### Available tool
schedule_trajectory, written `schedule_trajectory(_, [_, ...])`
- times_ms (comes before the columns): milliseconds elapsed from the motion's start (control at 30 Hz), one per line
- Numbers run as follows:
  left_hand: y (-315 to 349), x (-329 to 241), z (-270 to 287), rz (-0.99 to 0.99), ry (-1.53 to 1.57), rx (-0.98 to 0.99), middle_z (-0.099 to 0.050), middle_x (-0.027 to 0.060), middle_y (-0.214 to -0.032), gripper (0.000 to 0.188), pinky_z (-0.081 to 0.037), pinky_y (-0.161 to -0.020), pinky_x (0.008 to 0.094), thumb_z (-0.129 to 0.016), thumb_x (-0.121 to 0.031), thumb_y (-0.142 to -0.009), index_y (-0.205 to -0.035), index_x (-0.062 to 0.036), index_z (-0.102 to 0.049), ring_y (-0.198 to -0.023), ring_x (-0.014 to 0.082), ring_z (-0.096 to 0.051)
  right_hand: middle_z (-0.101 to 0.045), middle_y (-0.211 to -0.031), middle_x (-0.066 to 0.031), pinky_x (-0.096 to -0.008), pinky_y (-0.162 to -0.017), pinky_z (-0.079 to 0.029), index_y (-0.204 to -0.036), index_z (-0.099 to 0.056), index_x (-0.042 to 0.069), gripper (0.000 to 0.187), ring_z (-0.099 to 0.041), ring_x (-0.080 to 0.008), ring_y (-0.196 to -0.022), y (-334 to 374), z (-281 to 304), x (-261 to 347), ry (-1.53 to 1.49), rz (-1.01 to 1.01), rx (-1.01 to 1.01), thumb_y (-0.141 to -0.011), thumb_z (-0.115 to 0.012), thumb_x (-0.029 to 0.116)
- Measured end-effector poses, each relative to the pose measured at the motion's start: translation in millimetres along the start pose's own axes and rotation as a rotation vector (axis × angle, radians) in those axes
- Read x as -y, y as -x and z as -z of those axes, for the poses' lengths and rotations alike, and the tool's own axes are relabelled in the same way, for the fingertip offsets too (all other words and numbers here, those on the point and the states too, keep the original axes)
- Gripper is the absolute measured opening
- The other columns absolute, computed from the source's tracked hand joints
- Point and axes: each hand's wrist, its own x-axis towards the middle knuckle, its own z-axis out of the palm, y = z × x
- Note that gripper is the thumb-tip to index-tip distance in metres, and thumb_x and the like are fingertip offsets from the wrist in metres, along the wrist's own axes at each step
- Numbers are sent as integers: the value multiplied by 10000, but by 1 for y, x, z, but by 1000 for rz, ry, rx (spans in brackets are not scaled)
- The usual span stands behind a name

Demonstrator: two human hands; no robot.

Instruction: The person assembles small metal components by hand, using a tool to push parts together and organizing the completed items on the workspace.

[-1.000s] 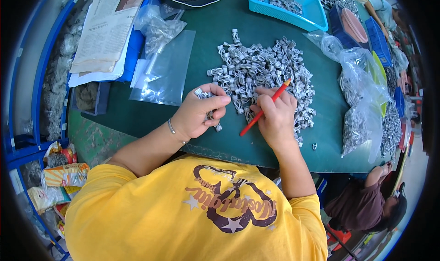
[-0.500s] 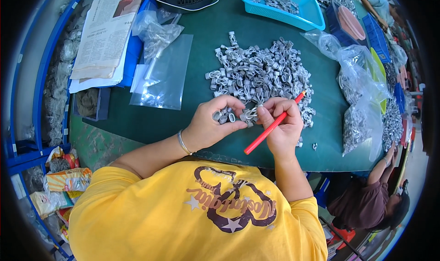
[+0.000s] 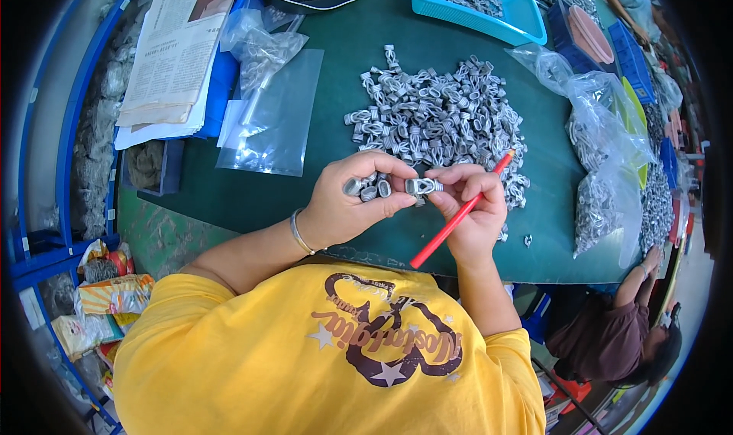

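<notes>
While both hands meet over the near edge of the pile [image 3: 435, 114], one gray part [image 3: 424, 186] lies level between them. The left hand [image 3: 337, 198] has thumb and index finger closed on one end and the right hand [image 3: 475, 225] pinches the other, so that each grip is clamped on the same part. Three further gray pieces [image 3: 369, 194] show in the curl of the left fingers; any beneath are hidden. One red pencil [image 3: 443, 232] crosses the right hand, its sharpened end directed up and to the right. Relative to one second earlier, when the hands are apart and the right one is over the pile, they are now together; relative to half a second earlier, the held part is more fully exposed. The pile, too numerous to count, occupies the middle of the tabletop [image 3: 347, 72], with one loose piece [image 3: 527, 240] apart at its right. Farther out are one turquoise basket [image 3: 481, 24] containing more pieces, one flat clear bag [image 3: 267, 149] to the left, and filled clear bags [image 3: 594, 214] to the right, their number uncertain. One co-worker [image 3: 603, 336] in a dark top appears at lower right.
</notes>
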Motion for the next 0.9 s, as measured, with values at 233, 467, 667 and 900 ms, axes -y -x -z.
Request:
schedule_trajectory(233, [2, 2, 5, 453, 384, 33, -609, 77, -843, 205, -470, -512, 203, -623, -47, -800, -994, -4, -571, -667, 105, -585, -528, -917, -148, -361, -715, -527, -819, -348, 57, 438, -606, -290, -873, 4, -12, 11, 267, 331, -24, -642, -710, -112])
schedule_trajectory(467, [3, 18, 5, 664, 1138, -35, -551, 120, -930, 199, -558, -719, 396, -502, -83, -876, -1063, -14, -501, -767, 175, -580, -632, -800, -148, -320, -602, -494, -697, -403, 50, 263, -622, -237, -696, -11, 5, 26, 638, 294, 16, -735, -623, -88])
schedule_trajectory(667, [3, 21, 14, 654, 1131, -85, -459, 9, -756, 56, -348, -518, 237, -554, -154, -871, -878, -99, -546, -642, 96, -444, -619, -870, -38, -332, -680, -374, -734, -533, 85, 113, -539, -207, -834, -15, 20, 25, 1245, 292, 639, -631, -579, 69])
schedule_trajectory(900, [3, 16, 18, 619, 1092, -97, -500, 21, -755, 68, -413, -532, 258, -577, -112, -837, -847, -68, -526, -618, 113, -484, -596, -829, -58, -331, -667, -405, -719, -518, 89, 132, -548, -225, -769, -19, 16, 27, 1238, 284, 659, -634, -607, 40])
